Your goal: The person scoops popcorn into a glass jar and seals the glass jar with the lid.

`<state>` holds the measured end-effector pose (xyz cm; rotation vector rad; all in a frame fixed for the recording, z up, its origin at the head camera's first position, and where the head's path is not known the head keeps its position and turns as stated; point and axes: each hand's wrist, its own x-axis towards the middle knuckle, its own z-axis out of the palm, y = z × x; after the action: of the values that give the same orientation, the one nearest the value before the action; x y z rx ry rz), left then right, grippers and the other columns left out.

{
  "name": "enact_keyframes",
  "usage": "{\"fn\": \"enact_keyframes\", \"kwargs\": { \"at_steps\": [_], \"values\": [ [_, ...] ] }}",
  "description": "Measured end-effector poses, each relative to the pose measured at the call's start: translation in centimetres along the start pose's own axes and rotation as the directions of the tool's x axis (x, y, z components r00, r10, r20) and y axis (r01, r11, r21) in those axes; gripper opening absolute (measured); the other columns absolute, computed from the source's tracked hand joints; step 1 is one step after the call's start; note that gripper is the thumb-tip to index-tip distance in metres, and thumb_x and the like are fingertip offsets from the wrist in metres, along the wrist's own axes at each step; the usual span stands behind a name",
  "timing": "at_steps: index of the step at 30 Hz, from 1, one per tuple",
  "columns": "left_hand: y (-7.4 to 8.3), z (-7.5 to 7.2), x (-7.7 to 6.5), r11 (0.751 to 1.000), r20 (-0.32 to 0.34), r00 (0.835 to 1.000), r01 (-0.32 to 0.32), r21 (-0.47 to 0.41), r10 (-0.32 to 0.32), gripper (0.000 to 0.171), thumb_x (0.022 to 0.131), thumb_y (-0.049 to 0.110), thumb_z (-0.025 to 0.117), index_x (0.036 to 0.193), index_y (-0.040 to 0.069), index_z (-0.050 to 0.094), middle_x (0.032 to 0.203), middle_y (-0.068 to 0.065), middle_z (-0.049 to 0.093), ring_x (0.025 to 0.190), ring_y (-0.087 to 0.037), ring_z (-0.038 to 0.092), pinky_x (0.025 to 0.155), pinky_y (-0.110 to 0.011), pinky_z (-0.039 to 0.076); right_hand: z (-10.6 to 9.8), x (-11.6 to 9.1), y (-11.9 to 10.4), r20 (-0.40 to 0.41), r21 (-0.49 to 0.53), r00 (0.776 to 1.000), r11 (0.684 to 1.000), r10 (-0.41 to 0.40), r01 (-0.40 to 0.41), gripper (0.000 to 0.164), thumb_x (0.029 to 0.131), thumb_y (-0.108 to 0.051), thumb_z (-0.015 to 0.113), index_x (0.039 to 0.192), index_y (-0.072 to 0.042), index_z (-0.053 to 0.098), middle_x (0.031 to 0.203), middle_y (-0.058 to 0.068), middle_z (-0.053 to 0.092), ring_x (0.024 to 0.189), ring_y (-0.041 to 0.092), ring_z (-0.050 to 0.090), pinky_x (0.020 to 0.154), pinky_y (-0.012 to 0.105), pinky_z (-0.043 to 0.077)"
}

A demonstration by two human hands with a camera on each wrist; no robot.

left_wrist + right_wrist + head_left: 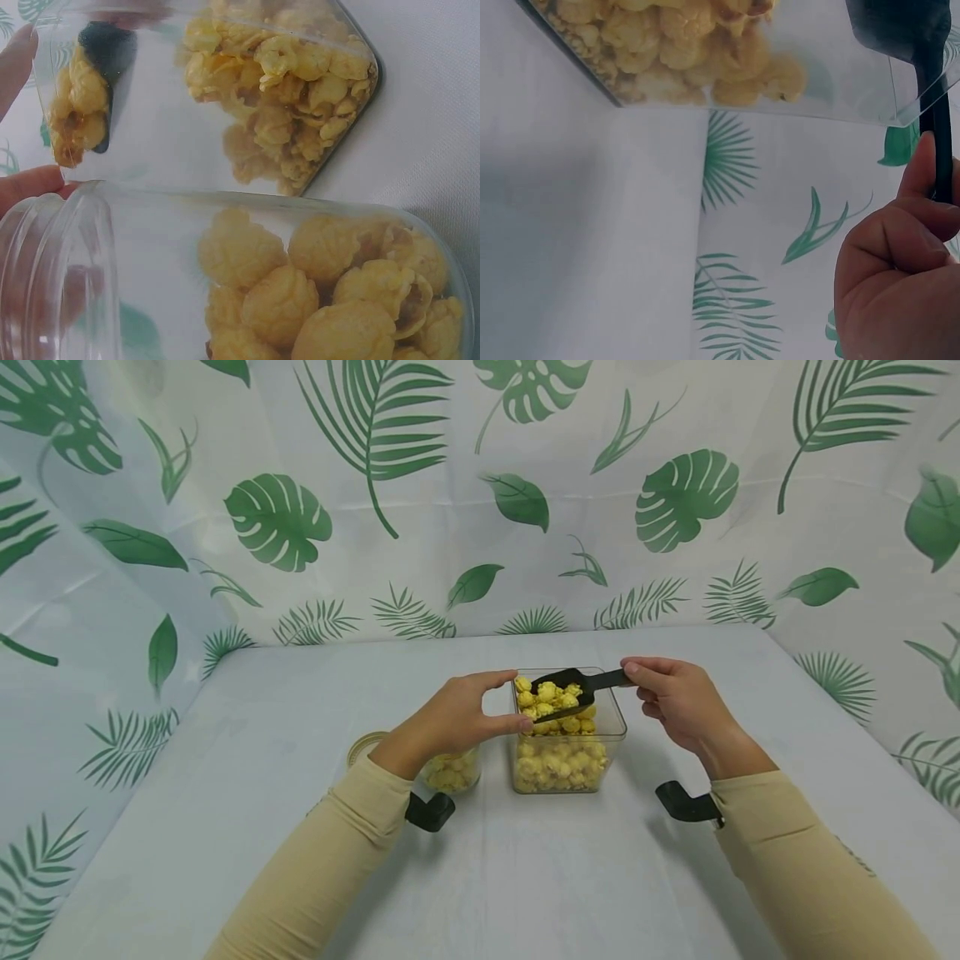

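A clear square box [617, 720] partly filled with yellow popcorn [558, 764] stands on the table. My right hand [678, 697] pinches the handle of a black scoop [609, 679] between thumb and fingers. Loaded with popcorn, the scoop's bowl overlaps the box's opening at rim height. On the box's left side, my left hand [468, 710] has thumb and index finger spread, their tips right at the rim. Under the left hand stands a clear jar [161, 214] with popcorn inside, partly hidden by that hand in the head view.
A round gold-rimmed lid [362, 747] lies left of the jar, half hidden by the left wrist. Both wrists carry black camera mounts [686, 803]. The white table [525, 877] ends at a leaf-patterned cloth backdrop [450, 527].
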<state>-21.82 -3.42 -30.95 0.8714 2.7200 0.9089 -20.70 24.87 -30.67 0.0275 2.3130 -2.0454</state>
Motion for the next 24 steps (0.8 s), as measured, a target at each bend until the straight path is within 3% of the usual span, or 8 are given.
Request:
{"fn": "enact_keyframes", "kwargs": {
  "at_steps": [16,24],
  "values": [
    [0.02,0.0,0.0,1.0,-0.001,1.0,-0.001,0.002,0.001,0.082,0.073,0.067,0.053,0.14,0.022,0.032,0.138,0.002,0.037,0.126,-0.015,0.032,0.099,-0.035,0.031,-0.69,-0.13,0.15,0.042,0.106,0.999,0.994,-0.002,-0.002,0.012,0.085,-0.024,0.062,0.092,-0.015,0.065,0.076,-0.002,0.06,0.059,0.011,0.035,0.051,0.023,0.031],
    [-0.03,0.0,0.01,1.0,-0.009,1.0,-0.002,0.004,0.002,0.081,0.073,0.066,0.054,0.139,0.024,0.034,0.136,0.002,0.039,0.125,-0.014,0.033,0.099,-0.035,0.031,-0.61,-0.16,0.42,0.114,0.083,0.993,0.997,-0.012,0.003,0.015,0.087,-0.024,0.06,0.097,-0.013,0.064,0.077,-0.001,0.055,0.059,0.011,0.035,0.051,0.023,0.031]
  ]
}}
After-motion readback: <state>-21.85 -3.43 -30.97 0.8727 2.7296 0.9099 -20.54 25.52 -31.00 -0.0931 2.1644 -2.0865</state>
